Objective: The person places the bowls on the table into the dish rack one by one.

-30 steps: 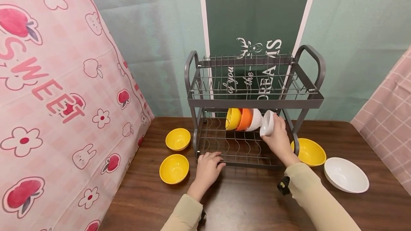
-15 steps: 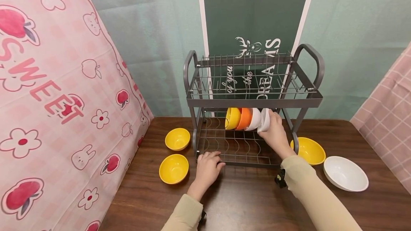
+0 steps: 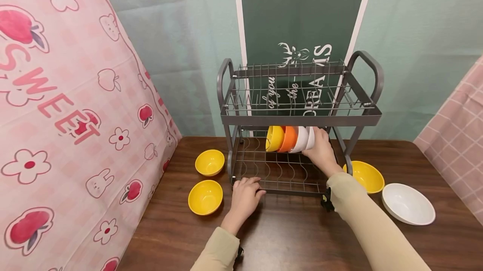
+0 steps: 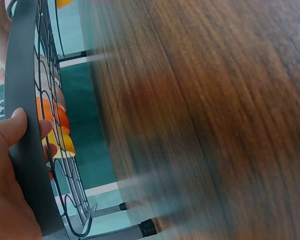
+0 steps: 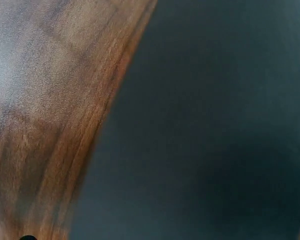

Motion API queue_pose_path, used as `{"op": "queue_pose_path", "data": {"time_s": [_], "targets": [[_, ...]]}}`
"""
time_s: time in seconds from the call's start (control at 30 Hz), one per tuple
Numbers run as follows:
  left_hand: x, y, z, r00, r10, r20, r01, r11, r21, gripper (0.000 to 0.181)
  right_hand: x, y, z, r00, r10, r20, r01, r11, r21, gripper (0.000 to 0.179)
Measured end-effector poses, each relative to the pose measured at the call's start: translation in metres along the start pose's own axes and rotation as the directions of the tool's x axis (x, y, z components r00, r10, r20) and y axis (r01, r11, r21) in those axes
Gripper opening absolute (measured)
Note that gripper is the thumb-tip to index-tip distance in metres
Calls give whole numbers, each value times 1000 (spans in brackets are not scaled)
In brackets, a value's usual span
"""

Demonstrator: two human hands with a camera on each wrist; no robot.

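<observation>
On the lower tier of a grey two-tier dish rack, a yellow bowl, an orange bowl and a white bowl stand on edge in a row. My right hand holds a second white bowl by its right side, close against that row; its fingers are partly hidden. My left hand grips the lower front rail; in the left wrist view the thumb lies on the outside of the rail and fingertips show behind it. A dark surface fills most of the right wrist view.
Two yellow bowls, a rear one and a front one, sit on the wooden table left of the rack. To its right are another yellow bowl and a wide white bowl. The upper tier overhangs the right hand.
My right hand has moved left and slightly back, bringing its white bowl from apart to right up against the other white bowl. My left hand has stayed on the rail.
</observation>
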State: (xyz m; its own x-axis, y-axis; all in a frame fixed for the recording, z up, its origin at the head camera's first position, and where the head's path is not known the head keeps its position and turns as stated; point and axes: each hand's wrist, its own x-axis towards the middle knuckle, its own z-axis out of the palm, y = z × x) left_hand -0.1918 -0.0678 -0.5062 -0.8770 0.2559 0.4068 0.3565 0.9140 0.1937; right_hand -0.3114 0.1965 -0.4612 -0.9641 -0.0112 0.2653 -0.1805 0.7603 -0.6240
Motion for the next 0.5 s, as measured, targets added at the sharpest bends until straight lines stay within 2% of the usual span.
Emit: {"op": "queue_pose_path", "data": {"time_s": [0.5], "targets": [[1, 1, 1, 1000, -5, 11, 5, 1000, 8, 21, 8, 5, 3, 999, 21, 42, -24, 999, 48, 95]]}}
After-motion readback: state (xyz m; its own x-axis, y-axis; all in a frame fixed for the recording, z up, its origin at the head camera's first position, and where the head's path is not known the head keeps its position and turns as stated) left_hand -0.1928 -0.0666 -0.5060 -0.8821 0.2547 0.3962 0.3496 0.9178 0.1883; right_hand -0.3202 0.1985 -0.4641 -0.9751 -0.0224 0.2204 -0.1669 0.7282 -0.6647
